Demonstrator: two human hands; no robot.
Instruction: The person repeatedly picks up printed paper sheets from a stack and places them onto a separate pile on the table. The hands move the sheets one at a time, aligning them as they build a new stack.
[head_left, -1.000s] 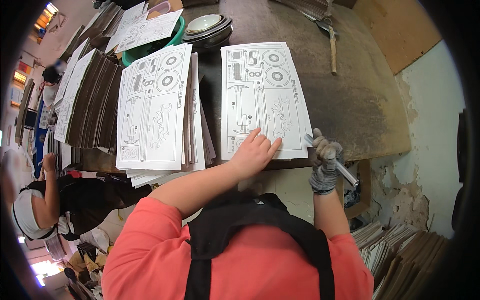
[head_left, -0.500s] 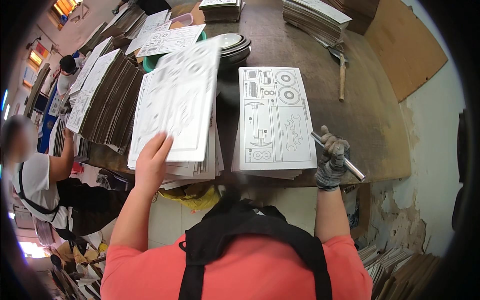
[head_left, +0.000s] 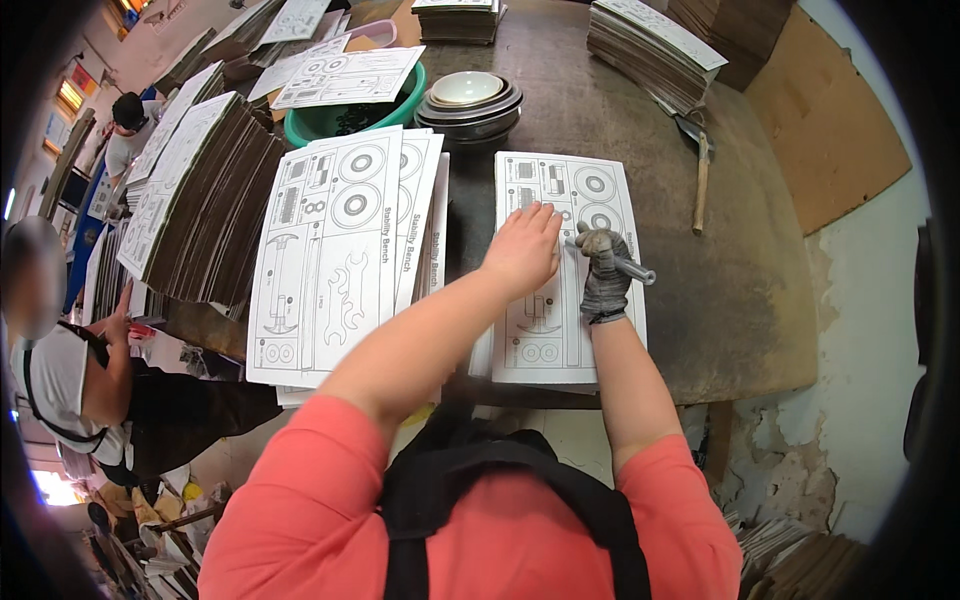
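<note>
Fingers of your bare left hand [head_left: 526, 252] lie extended, nearly together, on the white rectangular line-printed sheet [head_left: 548, 345], at the dark worn table's [head_left: 745, 320] near edge. Your grey-gloved right hand [head_left: 606, 278] curls its fingers round the shiny metal tube [head_left: 638, 271], tilted over the sheet's right side. Fanned white printed sheets [head_left: 325, 262] sit left.

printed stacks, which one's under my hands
The rightmost near-edge stack: left hand and gloved right hand are over it; the fanned stack has neither.
</note>
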